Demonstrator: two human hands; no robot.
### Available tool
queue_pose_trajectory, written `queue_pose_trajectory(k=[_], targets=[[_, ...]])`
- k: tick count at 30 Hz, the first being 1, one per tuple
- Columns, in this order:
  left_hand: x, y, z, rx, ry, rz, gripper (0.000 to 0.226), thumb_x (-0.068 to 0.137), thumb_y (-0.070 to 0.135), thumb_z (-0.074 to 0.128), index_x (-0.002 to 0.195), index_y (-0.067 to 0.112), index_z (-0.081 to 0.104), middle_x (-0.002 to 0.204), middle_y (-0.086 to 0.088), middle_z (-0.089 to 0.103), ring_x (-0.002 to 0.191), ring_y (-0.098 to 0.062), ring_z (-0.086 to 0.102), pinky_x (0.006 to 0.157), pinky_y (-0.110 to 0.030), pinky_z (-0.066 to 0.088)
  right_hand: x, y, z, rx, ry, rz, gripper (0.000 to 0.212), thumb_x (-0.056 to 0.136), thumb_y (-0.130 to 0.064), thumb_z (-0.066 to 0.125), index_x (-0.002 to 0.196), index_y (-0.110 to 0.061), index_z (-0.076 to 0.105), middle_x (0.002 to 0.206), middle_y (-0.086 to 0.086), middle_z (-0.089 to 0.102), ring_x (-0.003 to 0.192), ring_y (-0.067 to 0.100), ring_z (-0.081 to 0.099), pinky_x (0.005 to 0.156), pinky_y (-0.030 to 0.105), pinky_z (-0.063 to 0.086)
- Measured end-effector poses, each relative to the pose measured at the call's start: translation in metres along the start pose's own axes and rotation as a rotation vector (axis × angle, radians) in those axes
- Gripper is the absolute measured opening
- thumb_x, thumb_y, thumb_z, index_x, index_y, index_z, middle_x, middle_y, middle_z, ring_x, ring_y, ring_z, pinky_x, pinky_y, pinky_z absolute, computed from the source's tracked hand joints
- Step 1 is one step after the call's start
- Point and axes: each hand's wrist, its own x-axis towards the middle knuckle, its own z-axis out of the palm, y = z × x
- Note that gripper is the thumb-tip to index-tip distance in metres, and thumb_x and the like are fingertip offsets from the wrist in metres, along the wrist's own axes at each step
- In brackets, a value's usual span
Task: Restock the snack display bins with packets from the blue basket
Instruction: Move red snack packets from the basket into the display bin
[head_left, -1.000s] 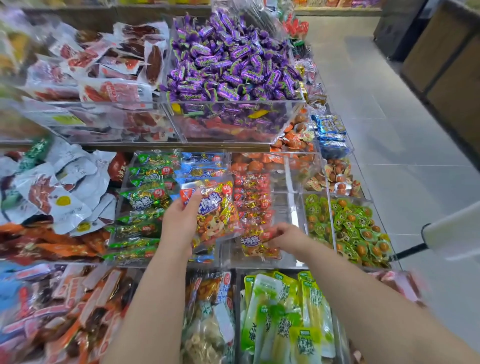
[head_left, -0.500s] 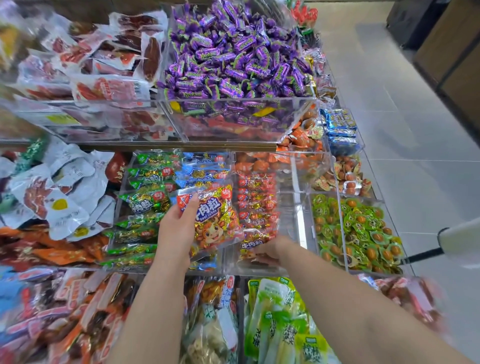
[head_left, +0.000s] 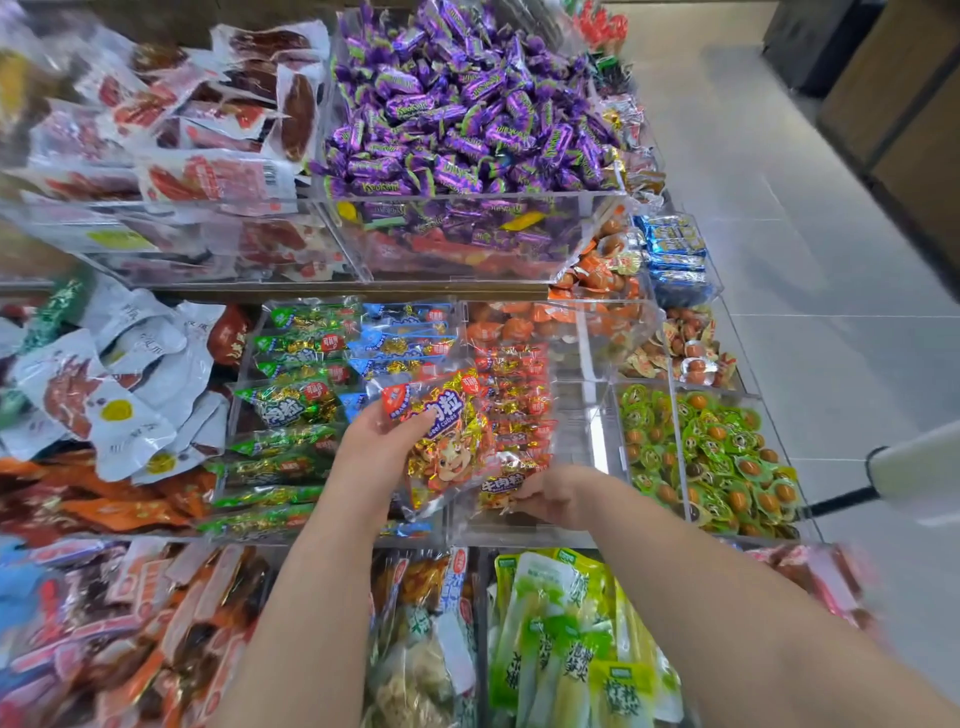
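Now, restock step, head view: L hand (head_left: 376, 441) grips a red-gold beef-cube packet (head_left: 452, 447) by its upper-left corner, thumb over the front, and holds it tilted above the divider between two clear bins near frame centre. R hand (head_left: 550, 496), at 4 o'clock of that packet, curls its fingers on the front packet (head_left: 506, 484) of the red row, apparently pinching it. The red-packet bin (head_left: 582, 415) holds one upright row along its left wall; its right half shows bare acrylic. Judged best practice: use R hand to tip the row toward 12 o'clock and open a slot at the front, then slide the held packet in label-out w/o crushing the foil. Neighbouring bins, from frame centre: green packets (head_left: 291, 410) at 9 o'clock; blue packets (head_left: 405, 332) at 11 o'clock; purple candies (head_left: 467, 104) heaped on the upper tier at 12 o'clock; green-wrapped round snacks (head_left: 717, 457) at 3 o'clock; green pickle pouches (head_left: 561, 654) at 6 o'clock. Blue basket: not identifiable in view.
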Motion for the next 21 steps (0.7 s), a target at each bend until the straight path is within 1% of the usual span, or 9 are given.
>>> queue_pose_trajectory(k=[2, 5, 8, 11, 13, 14, 16, 18, 21], targets=[[-0.003, 0.001, 0.006, -0.002, -0.049, 0.004, 0.018, 0.091, 0.011, 0.063, 0.104, 0.023, 0.065, 0.099, -0.002, 0.075, 0.093, -0.024, 0.071, 0.081, -0.048, 0.057, -0.014, -0.003, -0.005, 0.082, -0.06, -0.002, 0.03, 0.089, 0.014, 0.044, 0.118, 0.01, 0.05, 0.122, 0.023, 0.056, 0.114, 0.037, 0.056, 0.102, 0.04, 0.043], [-0.003, 0.0, 0.011, 0.062, -0.113, 0.018, 0.019, 0.092, 0.013, 0.062, 0.109, 0.02, 0.065, 0.098, -0.001, 0.075, 0.09, -0.023, 0.072, 0.077, -0.046, 0.058, -0.042, -0.015, -0.01, 0.151, -0.07, -0.056, 0.016, 0.091, 0.002, 0.046, 0.107, 0.001, 0.051, 0.097, 0.018, 0.06, 0.093, 0.033, 0.061, 0.1, 0.045, 0.044], [-0.004, 0.002, 0.018, 0.182, -0.214, 0.058, 0.016, 0.092, 0.022, 0.063, 0.108, 0.026, 0.064, 0.101, 0.003, 0.074, 0.094, -0.019, 0.07, 0.085, -0.046, 0.054, -0.059, -0.029, -0.019, 0.096, -0.062, -0.256, 0.041, 0.086, -0.034, 0.065, 0.117, -0.01, 0.054, 0.109, 0.015, 0.059, 0.095, 0.021, 0.056, 0.089, 0.034, 0.047], [-0.006, 0.004, 0.028, 0.315, -0.284, 0.099, 0.011, 0.091, 0.028, 0.064, 0.102, 0.032, 0.063, 0.092, 0.016, 0.074, 0.088, -0.006, 0.069, 0.077, -0.034, 0.05, -0.071, -0.033, -0.027, -0.105, -0.079, -0.407, 0.079, 0.054, -0.059, 0.079, 0.12, -0.02, 0.056, 0.116, 0.008, 0.063, 0.104, 0.019, 0.059, 0.092, 0.036, 0.048], [-0.005, 0.005, 0.034, 0.383, -0.315, 0.099, 0.014, 0.091, 0.027, 0.064, 0.106, 0.027, 0.064, 0.099, 0.008, 0.073, 0.094, -0.012, 0.069, 0.084, -0.038, 0.053, -0.071, -0.028, -0.03, -0.171, -0.122, -0.468, 0.081, 0.05, -0.046, 0.087, 0.119, -0.018, 0.055, 0.119, 0.008, 0.063, 0.11, 0.025, 0.06, 0.099, 0.043, 0.046], [-0.004, 0.004, 0.037, 0.416, -0.333, 0.103, 0.015, 0.091, 0.027, 0.065, 0.106, 0.027, 0.064, 0.102, 0.005, 0.073, 0.094, -0.012, 0.069, 0.085, -0.037, 0.053, -0.07, -0.025, -0.03, -0.202, -0.136, -0.495, 0.066, 0.059, -0.032, 0.087, 0.116, -0.017, 0.056, 0.119, 0.012, 0.063, 0.11, 0.028, 0.061, 0.1, 0.044, 0.046], [-0.004, 0.002, 0.036, 0.441, -0.304, 0.143, 0.011, 0.087, 0.032, 0.069, 0.096, 0.034, 0.064, 0.099, 0.011, 0.071, 0.087, -0.001, 0.066, 0.075, -0.024, 0.052, -0.067, -0.02, -0.034, -0.233, -0.116, -0.559, 0.042, 0.071, -0.009, 0.079, 0.108, -0.015, 0.06, 0.113, 0.016, 0.066, 0.108, 0.034, 0.062, 0.098, 0.045, 0.047], [-0.003, 0.0, 0.032, 0.507, -0.104, 0.25, 0.013, 0.084, 0.042, 0.07, 0.091, 0.034, 0.063, 0.093, 0.018, 0.066, 0.085, 0.002, 0.061, 0.067, -0.019, 0.045, -0.065, -0.016, -0.043, -0.223, -0.07, -0.586, 0.04, 0.071, -0.002, 0.077, 0.105, -0.016, 0.061, 0.101, 0.01, 0.07, 0.099, 0.027, 0.066, 0.089, 0.038, 0.053], [0.003, -0.008, 0.023, 1.048, 0.162, 0.458, 0.026, 0.091, 0.047, 0.056, 0.098, 0.023, 0.063, 0.095, 0.006, 0.064, 0.095, -0.018, 0.06, 0.077, -0.033, 0.049, -0.062, -0.004, -0.047, -0.4, 0.028, -0.566, 0.038, 0.067, -0.003, 0.08, 0.096, -0.017, 0.061, 0.091, 0.005, 0.068, 0.08, 0.011, 0.068, 0.068, 0.022, 0.053]])
